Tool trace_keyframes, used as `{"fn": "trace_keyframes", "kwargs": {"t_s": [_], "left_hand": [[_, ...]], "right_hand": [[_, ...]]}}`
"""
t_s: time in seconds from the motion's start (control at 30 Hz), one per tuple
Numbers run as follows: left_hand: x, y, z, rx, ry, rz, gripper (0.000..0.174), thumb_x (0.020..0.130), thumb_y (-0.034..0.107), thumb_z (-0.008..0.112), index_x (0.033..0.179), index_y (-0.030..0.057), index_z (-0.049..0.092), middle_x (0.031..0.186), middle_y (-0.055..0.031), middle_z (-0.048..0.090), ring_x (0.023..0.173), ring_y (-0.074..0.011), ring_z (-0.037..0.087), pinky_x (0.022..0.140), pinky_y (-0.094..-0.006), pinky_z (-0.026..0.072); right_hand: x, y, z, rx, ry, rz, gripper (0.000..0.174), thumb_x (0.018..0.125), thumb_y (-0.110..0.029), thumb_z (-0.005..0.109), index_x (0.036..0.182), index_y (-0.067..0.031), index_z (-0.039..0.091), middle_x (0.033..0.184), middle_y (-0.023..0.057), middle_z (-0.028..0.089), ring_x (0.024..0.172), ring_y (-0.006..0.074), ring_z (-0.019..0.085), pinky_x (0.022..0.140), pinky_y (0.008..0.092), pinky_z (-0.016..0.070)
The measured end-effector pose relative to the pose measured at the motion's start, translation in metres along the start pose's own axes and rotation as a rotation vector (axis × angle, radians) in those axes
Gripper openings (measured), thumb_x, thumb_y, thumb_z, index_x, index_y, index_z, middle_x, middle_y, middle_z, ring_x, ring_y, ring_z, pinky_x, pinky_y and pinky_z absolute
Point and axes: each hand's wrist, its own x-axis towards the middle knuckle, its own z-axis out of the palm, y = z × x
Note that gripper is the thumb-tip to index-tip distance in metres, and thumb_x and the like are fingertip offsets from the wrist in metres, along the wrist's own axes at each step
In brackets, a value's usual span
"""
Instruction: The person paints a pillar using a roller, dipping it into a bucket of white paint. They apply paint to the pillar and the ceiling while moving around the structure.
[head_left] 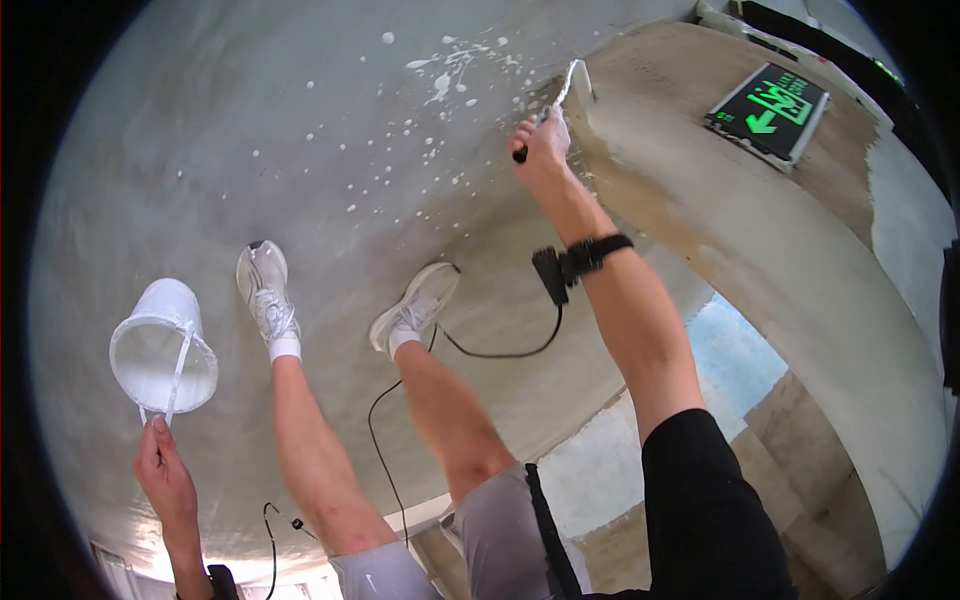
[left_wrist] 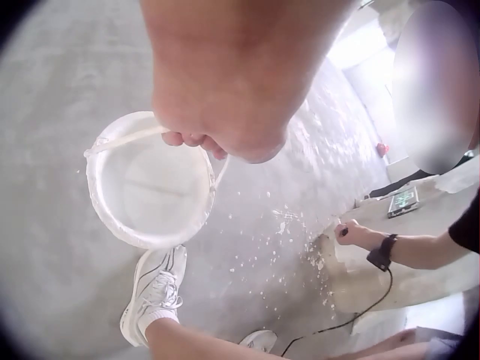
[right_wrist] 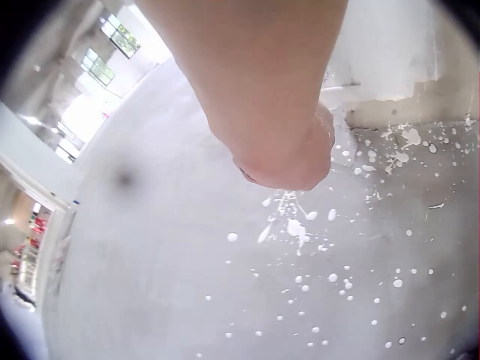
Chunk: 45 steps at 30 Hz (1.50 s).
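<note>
Hanging from its thin white handle, the white bucket is farthest left, its open mouth facing the head camera and its rim and side smeared with white. The left hand grips that handle, fingers curled round it, as the left wrist view also shows. I cannot tell whether the bucket touches the grey floor. Just to the right are two pale shoes, feet apart on the floor, with a black cable running near the farther one. White splashes and drops are scattered over the floor beyond the shoes, thickest near the foot of the wall. Beside them, the right hand is closed round the dark handle of a tool, whose white-coated end reaches up to the wall's lower edge; whether it touches there I cannot tell. A black strap circles the right wrist, and farthest right a black sign with a green arrow sits on the wall.
</note>
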Motion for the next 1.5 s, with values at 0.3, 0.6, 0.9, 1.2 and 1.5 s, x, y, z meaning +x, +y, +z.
{"fn": "trace_keyframes", "kwargs": {"t_s": [0.3,0.6,0.9,1.2,1.5], "left_hand": [[-0.004,0.033,-0.027,-0.031,-0.027,-0.025,0.039,0.101,0.026,0.042,0.075,-0.0026,0.041,0.06,-0.0034,0.024,0.057,-0.0126,0.024,0.05,-0.0334,0.0193],[-0.007,0.02,-0.022,-0.091,-0.075,0.006,0.038,0.1,0.023,0.042,0.073,-0.0028,0.042,0.061,-0.0071,0.031,0.058,-0.0169,0.027,0.051,-0.0344,0.0233],[0.002,-0.02,-0.011,0.083,-0.105,0.004,0.038,0.101,0.024,0.04,0.074,-0.0021,0.039,0.063,-0.0061,0.028,0.06,-0.0151,0.027,0.052,-0.0327,0.0232],[0.002,0.069,-0.025,0.127,-0.096,-0.136,0.04,0.101,0.025,0.041,0.073,-0.0032,0.04,0.059,-0.0056,0.027,0.056,-0.0141,0.025,0.05,-0.0332,0.0208],[-0.03,0.049,-0.03,-0.001,-0.028,0.008,0.042,0.101,0.028,0.041,0.073,-0.0035,0.043,0.058,-0.0029,0.026,0.055,-0.0127,0.024,0.049,-0.0331,0.0199]], "right_hand": [[-0.184,-0.124,-0.063,0.141,-0.144,0.103,0.043,0.097,-0.051,0.037,0.078,-0.0125,0.041,0.055,-0.0064,0.028,0.04,0.0063,0.023,0.036,0.0224,0.019],[-0.121,-0.076,-0.067,0.006,-0.15,0.132,0.047,0.094,-0.057,0.037,0.075,-0.0139,0.041,0.054,-0.0069,0.027,0.04,0.0072,0.022,0.037,0.0233,0.0188],[0.056,0.032,0.005,-0.04,-0.08,0.074,0.044,0.095,-0.052,0.036,0.077,-0.0123,0.04,0.056,-0.0047,0.031,0.043,0.009,0.028,0.039,0.0248,0.0247],[-0.035,0.001,-0.019,-0.098,0.067,-0.076,0.046,0.095,-0.054,0.036,0.076,-0.0121,0.04,0.054,-0.0039,0.032,0.04,0.0101,0.029,0.038,0.0273,0.026],[-0.193,-0.107,-0.117,-0.085,-0.032,-0.019,0.048,0.095,-0.057,0.038,0.076,-0.013,0.043,0.054,-0.0046,0.033,0.039,0.0083,0.028,0.037,0.0244,0.0248]]}}
